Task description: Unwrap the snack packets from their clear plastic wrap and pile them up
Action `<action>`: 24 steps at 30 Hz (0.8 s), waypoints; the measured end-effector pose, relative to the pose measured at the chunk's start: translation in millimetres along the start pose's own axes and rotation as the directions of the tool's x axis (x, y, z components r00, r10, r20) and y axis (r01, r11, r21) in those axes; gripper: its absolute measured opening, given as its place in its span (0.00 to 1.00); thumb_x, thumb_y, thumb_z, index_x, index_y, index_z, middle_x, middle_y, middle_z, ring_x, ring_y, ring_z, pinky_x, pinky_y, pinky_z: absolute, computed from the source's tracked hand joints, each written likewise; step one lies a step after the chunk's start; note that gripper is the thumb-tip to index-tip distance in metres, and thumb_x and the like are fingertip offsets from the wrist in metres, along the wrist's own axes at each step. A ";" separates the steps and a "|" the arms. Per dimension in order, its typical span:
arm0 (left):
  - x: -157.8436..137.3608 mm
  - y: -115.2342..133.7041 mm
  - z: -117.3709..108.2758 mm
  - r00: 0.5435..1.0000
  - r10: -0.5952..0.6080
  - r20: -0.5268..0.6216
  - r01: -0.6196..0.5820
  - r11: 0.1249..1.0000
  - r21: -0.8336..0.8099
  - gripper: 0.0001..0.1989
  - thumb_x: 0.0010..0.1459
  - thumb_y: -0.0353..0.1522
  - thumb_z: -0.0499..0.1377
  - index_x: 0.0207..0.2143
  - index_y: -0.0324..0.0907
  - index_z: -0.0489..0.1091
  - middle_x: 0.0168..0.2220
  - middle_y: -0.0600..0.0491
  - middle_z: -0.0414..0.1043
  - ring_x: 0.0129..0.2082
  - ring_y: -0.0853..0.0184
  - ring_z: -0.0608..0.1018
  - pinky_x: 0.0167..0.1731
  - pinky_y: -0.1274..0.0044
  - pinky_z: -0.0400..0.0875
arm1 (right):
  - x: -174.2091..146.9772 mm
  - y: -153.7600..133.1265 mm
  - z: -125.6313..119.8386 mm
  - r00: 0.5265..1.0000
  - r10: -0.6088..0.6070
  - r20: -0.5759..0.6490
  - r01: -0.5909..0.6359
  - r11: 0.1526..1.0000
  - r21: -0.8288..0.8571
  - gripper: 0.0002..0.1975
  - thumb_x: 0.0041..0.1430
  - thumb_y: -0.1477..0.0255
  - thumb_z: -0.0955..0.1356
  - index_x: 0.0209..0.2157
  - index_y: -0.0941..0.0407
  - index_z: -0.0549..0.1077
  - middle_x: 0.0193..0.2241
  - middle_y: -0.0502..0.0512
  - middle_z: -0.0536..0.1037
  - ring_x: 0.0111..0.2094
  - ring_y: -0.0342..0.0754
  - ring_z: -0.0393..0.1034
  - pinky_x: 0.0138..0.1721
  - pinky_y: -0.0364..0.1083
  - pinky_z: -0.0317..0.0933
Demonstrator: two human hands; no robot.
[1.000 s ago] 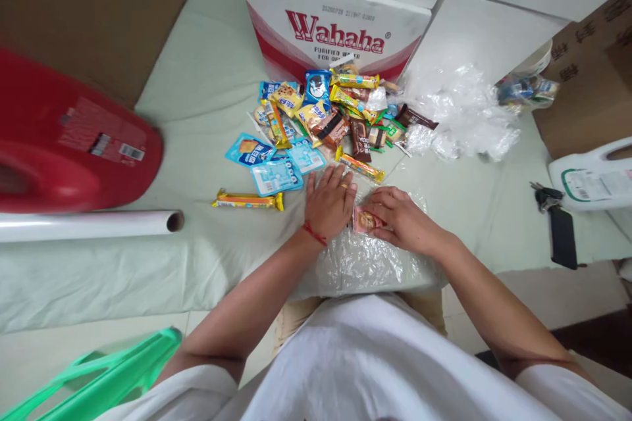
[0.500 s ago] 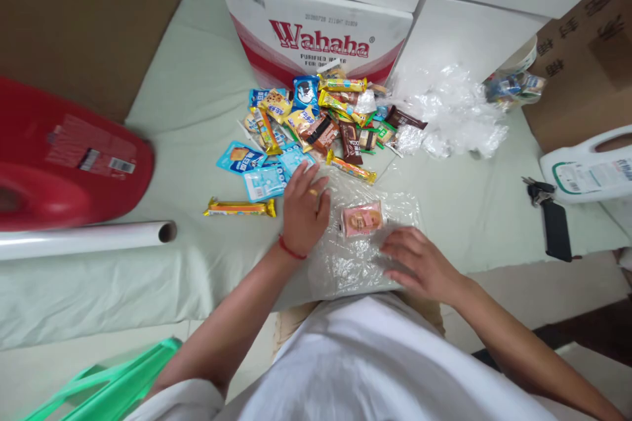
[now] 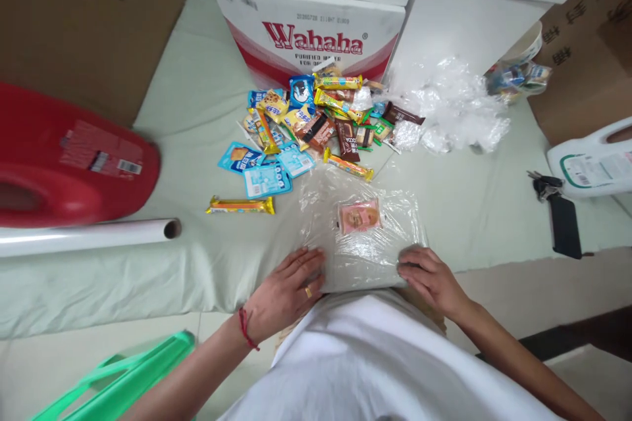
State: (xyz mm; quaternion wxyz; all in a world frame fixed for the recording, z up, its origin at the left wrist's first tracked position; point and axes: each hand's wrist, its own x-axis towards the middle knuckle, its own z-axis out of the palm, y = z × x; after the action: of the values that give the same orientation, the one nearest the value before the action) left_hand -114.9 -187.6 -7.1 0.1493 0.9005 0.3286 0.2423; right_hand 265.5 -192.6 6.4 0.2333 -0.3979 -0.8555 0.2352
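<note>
Left hand (image 3: 291, 286) and right hand (image 3: 432, 279) have moved nearer, fingers together, pinch on plastic film (image 3: 368, 262) indeterminable; pink packet (image 3: 360, 216) lies farther, between them, long axis left-right.

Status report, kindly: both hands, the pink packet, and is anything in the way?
Left hand and right hand at near corners of clear plastic, grip unclear. Pink packet flat, touched by neither. Snack pile beyond, away from hands.
</note>
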 end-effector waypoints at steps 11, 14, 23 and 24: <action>24.9 -6.0 -18.8 0.951 -0.273 -0.149 0.204 0.909 -0.363 0.06 0.66 0.25 0.58 0.41 0.44 0.72 0.46 0.46 0.80 0.52 0.62 0.81 0.50 0.71 0.78 | 63.6 2.2 -51.4 0.991 0.057 0.120 -0.064 0.996 0.055 0.08 0.73 0.72 0.63 0.46 0.52 0.74 0.35 0.55 0.79 0.37 0.48 0.73 0.39 0.47 0.68; 45.9 -20.6 -32.1 0.896 -0.429 -0.112 0.358 0.850 -0.387 0.04 0.67 0.32 0.59 0.40 0.44 0.74 0.41 0.49 0.81 0.43 0.65 0.83 0.43 0.74 0.77 | 95.4 11.4 -67.9 0.990 0.102 0.096 -0.099 0.995 -0.033 0.10 0.74 0.68 0.63 0.46 0.52 0.76 0.35 0.55 0.78 0.36 0.47 0.74 0.38 0.45 0.67; 91.2 -76.5 -30.2 0.528 -0.839 -0.130 0.788 0.541 -0.294 0.08 0.56 0.37 0.60 0.34 0.42 0.74 0.32 0.52 0.77 0.31 0.63 0.78 0.34 0.71 0.73 | 164.4 63.9 -53.9 0.932 0.257 0.254 -0.231 0.964 -0.129 0.13 0.69 0.65 0.65 0.39 0.56 0.79 0.39 0.58 0.82 0.38 0.50 0.75 0.41 0.45 0.62; 91.6 -74.3 -32.0 0.514 -0.819 -0.255 0.781 0.570 -0.254 0.07 0.56 0.35 0.60 0.34 0.42 0.74 0.34 0.50 0.77 0.33 0.62 0.78 0.36 0.70 0.74 | 164.8 67.1 -49.5 0.923 0.270 0.273 -0.240 0.961 -0.139 0.12 0.69 0.66 0.65 0.39 0.56 0.79 0.39 0.58 0.82 0.38 0.50 0.75 0.41 0.45 0.62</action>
State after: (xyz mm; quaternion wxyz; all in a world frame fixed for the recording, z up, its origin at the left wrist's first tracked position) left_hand -109.6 -68.3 18.9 0.2320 0.5804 0.7133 0.3169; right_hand 238.2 -13.1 40.5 0.0524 -0.4787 -0.8322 0.2747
